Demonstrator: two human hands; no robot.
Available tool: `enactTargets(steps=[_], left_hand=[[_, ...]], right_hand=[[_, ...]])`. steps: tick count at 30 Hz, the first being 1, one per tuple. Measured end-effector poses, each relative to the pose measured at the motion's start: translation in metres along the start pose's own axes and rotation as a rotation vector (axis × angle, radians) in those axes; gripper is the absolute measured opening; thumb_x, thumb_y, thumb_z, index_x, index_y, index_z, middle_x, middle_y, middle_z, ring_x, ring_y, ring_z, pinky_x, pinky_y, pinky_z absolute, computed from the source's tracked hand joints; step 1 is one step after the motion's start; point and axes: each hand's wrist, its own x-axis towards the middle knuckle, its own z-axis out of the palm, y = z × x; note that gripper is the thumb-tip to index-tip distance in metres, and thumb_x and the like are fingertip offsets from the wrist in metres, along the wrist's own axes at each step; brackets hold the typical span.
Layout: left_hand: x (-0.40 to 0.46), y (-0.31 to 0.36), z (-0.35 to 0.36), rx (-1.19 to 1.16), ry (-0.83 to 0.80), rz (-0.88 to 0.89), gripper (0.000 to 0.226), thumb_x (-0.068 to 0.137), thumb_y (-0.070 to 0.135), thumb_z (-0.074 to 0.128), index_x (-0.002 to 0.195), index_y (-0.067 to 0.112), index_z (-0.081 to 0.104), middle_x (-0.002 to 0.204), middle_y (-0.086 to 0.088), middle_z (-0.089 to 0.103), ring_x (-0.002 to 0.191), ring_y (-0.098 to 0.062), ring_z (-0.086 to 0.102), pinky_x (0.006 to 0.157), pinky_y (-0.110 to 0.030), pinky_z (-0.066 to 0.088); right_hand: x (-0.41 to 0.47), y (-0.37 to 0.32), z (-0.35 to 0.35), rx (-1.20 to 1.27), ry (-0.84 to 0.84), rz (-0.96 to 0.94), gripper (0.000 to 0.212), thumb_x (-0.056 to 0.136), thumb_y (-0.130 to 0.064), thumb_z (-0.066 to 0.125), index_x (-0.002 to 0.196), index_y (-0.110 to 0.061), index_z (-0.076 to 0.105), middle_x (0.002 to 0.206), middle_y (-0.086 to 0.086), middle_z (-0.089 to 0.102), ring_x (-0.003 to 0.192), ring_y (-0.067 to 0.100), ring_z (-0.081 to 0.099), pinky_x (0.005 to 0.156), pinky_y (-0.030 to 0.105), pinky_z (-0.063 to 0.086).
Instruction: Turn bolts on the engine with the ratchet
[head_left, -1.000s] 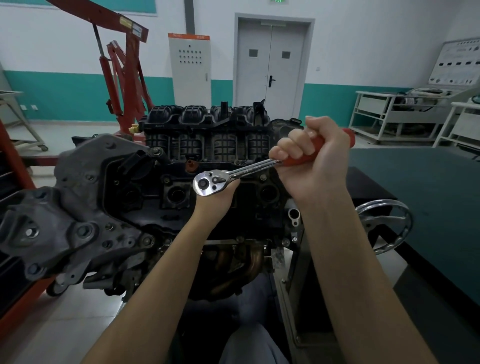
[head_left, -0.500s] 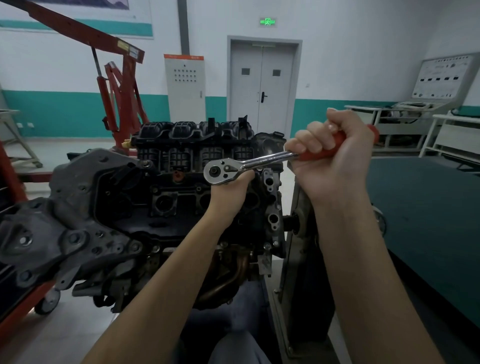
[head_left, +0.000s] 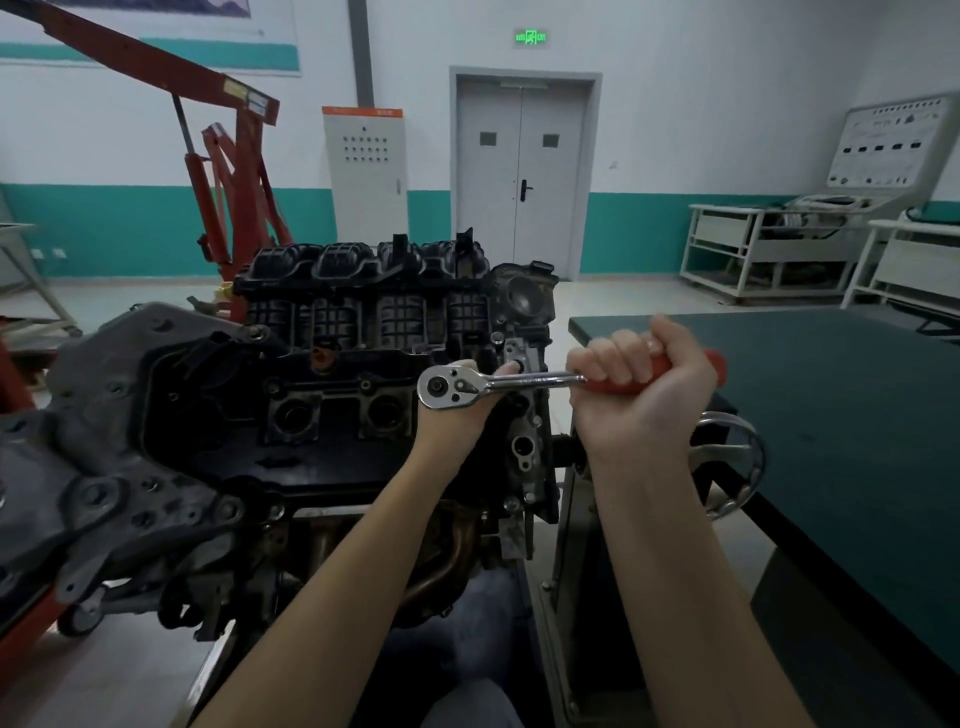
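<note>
Head view: your right hand (head_left: 641, 395) squeezes the ratchet wrench (head_left: 498, 384) handle mid-frame; your left hand (head_left: 460, 415) cups its head, fingers hidden, over the engine (head_left: 332, 374).

red-handled chrome ratchet (head_left: 519, 385), black engine (head_left: 363, 364).

Chrome ratchet wrench (head_left: 519, 383) with red handle, lying roughly level, head left, apparently seated on the dark engine (head_left: 332, 405)

One ratchet wrench (head_left: 498, 383), one engine (head_left: 363, 395), two hands (left hand (head_left: 457, 415), right hand (head_left: 641, 395)), one handwheel (head_left: 737, 462) and one red hoist (head_left: 228, 171) are counted.
</note>
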Motion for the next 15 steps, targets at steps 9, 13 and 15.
enactTargets(steps=[9,13,15], left_hand=[[0.0,-0.014,0.01,0.137,0.015,0.015,0.046,0.089,0.007,0.068,0.051,0.015,0.042,0.051,0.005,0.043,0.05,-0.01,0.04,0.051,-0.023,0.035],[0.0,-0.013,0.011,0.145,-0.005,-0.078,0.046,0.091,0.006,0.059,0.049,0.02,0.044,0.047,0.018,0.044,0.046,0.001,0.042,0.051,-0.011,0.036],[0.0,-0.012,0.012,0.162,-0.027,-0.057,0.057,0.09,0.0,0.057,0.047,0.029,0.032,0.04,0.019,0.036,0.038,0.001,0.036,0.045,-0.006,0.029]], right_hand=[[0.004,-0.007,-0.015,-0.01,-0.048,-0.024,0.038,0.081,-0.01,0.045,0.046,-0.02,0.034,0.039,-0.007,0.024,0.035,0.009,0.02,0.038,0.019,0.026],[0.035,-0.014,0.018,-0.231,-0.123,0.125,0.032,0.075,-0.008,0.048,0.049,-0.019,0.033,0.038,-0.007,0.023,0.034,0.008,0.019,0.038,0.017,0.021],[0.047,-0.014,0.031,-0.317,-0.123,0.209,0.034,0.084,-0.007,0.044,0.054,-0.018,0.031,0.039,-0.007,0.024,0.034,0.008,0.02,0.036,0.018,0.023]])
